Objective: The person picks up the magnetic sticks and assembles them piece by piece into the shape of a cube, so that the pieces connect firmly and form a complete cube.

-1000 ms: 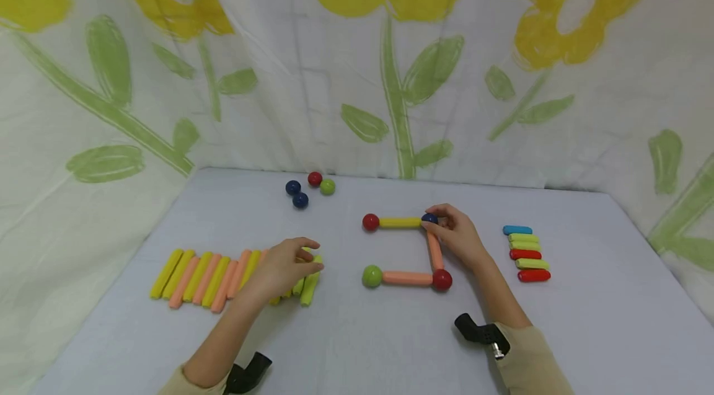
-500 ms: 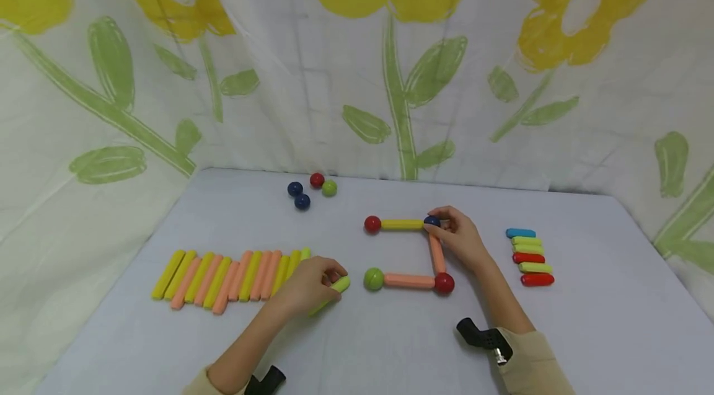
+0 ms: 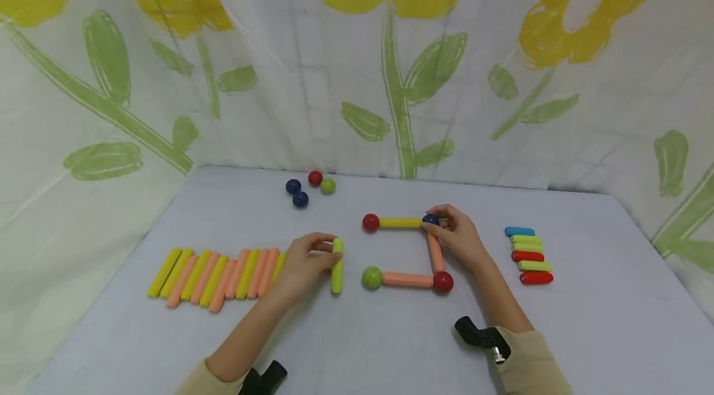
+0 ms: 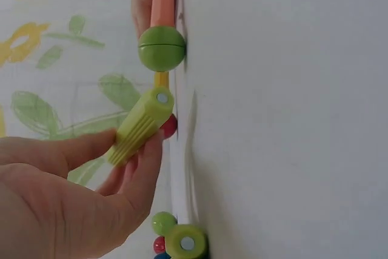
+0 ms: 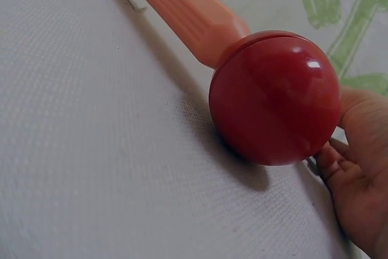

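My left hand (image 3: pixel 304 265) pinches a yellow-green ribbed rod (image 3: pixel 337 277) between thumb and fingers, left of a three-sided frame of rods and balls. A small metal disc shows in the rod's end in the left wrist view. With thumb and fingertips my right hand (image 3: pixel 460 237) grips the blue ball (image 3: pixel 428 219) at the frame's far right corner. From it a yellow rod (image 3: pixel 400 222) runs left to a red ball (image 3: pixel 370 222). A coral rod (image 3: pixel 436 252) comes down to another red ball (image 3: pixel 443 282), and a second coral rod (image 3: pixel 407 279) joins that to a green ball (image 3: pixel 372 278).
A row of yellow and coral rods (image 3: pixel 214 280) lies at left, partly behind my left hand. Several loose balls (image 3: pixel 300 199) sit near the table's back edge. Short blue, green and red rods (image 3: pixel 527 256) are stacked in a column at right. A flowered cloth (image 3: pixel 279 72) hangs behind.
My left hand has picked the yellow-green rod from the right end of the row, moved it rightward and turned it to point away from me. My right hand stays at the blue ball.
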Available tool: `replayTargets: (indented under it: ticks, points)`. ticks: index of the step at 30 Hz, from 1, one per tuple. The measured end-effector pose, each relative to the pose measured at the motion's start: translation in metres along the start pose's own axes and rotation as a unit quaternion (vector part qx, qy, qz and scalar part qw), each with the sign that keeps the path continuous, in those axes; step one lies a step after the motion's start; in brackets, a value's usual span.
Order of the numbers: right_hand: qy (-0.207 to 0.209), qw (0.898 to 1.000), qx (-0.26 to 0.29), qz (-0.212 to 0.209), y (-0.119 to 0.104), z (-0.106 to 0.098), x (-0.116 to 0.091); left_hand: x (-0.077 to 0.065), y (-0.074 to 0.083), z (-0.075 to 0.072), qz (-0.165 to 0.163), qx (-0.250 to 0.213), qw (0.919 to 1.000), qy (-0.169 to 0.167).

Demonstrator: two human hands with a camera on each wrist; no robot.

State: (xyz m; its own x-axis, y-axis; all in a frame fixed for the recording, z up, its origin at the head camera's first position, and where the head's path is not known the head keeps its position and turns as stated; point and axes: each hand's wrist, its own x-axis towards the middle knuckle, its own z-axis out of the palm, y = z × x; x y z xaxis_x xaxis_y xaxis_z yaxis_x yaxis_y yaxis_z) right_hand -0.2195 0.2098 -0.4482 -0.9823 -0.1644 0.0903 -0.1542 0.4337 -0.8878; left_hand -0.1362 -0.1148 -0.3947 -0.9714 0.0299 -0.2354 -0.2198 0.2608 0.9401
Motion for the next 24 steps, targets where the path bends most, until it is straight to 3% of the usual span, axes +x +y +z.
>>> replayTargets:
  ticks: [5,9,14,24]
  points:
    - [0.003,1.000,-0.005,0.002,0.000,-0.001,0.000,0.015,0.011,0.009,-0.027,-0.114,0.9926,0.031]
    - [0.001,1.000,-0.002,0.002,0.000,0.000,0.000,0.030,0.016,0.022,-0.049,-0.169,0.9837,0.034]
    - [-0.003,1.000,-0.004,-0.006,-0.001,0.001,0.003,0.043,0.014,0.036,-0.060,-0.191,0.9792,0.034]
    - [-0.005,1.000,0.001,0.004,0.001,0.000,0.000,0.047,0.000,0.048,-0.074,-0.197,0.9775,0.020]
